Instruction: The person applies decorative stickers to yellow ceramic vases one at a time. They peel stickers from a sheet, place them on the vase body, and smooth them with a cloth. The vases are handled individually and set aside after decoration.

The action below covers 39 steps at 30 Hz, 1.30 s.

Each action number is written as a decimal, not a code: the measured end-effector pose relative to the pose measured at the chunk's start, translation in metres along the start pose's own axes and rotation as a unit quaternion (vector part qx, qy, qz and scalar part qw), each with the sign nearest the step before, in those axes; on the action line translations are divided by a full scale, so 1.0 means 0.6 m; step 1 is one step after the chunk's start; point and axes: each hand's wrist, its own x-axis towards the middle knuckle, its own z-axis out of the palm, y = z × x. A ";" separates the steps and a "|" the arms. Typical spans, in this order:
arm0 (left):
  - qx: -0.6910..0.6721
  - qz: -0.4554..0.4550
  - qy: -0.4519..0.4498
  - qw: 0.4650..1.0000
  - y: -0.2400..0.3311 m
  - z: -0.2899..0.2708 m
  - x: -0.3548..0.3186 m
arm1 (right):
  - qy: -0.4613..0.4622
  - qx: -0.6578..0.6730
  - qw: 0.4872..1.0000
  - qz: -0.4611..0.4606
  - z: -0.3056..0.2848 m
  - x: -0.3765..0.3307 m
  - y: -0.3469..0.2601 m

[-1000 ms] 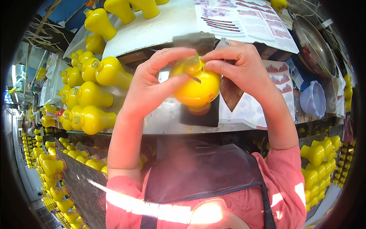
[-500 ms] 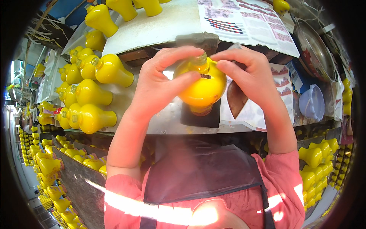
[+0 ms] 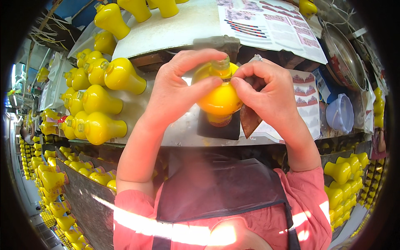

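Hands meet above the desk: the left hand wraps the yellow bulb-shaped bottle from the side, thumb across its belly, while the right hand pinches near its open neck. A brown scrap hangs under the right palm, partly hidden.

A glossy yellow bottle (orange-tinged low down), a dark apron over pink sleeves.

White printed sheet lying on desk top right, showing red, blue and black bars. Second white sheet with dark red motifs sitting right of hands, partly hidden.
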 end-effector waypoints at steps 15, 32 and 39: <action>-0.012 0.009 0.013 1.000 0.004 0.004 0.005 | -0.038 0.007 0.997 0.074 -0.009 0.011 0.001; -0.184 -0.091 -0.005 0.979 -0.005 -0.004 0.017 | -0.125 0.039 0.991 0.009 -0.027 0.063 0.035; -0.135 -0.091 -0.032 0.986 -0.021 -0.018 0.023 | -0.130 0.028 0.991 -0.003 -0.019 0.086 0.040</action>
